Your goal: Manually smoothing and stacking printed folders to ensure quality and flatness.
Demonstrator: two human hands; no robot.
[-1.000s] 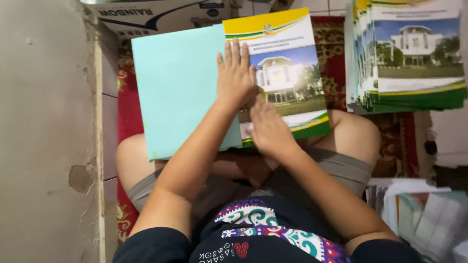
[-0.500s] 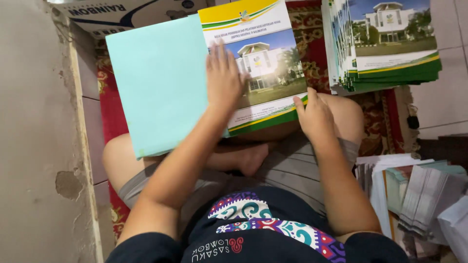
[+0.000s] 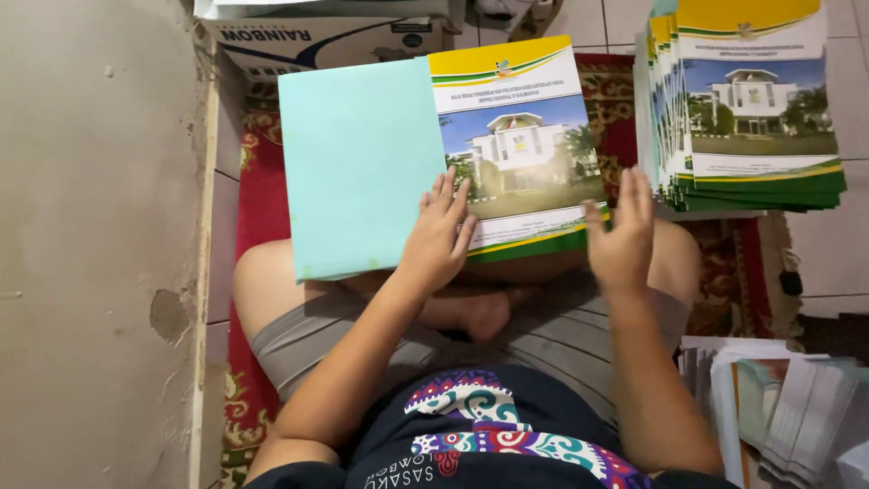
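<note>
Right hand (image 3: 621,237) has lifted off, open; left hand (image 3: 441,237) lies flat on booklet (image 3: 516,136).

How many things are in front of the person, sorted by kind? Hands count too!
Hands: 2, left hand and right hand
Open cover sheets on the lap: 1, cover sheet
Stacks of printed covers: 1, stack
Cardboard boxes: 1, box
Piles of loose papers: 1, pile
Total: 6
</note>
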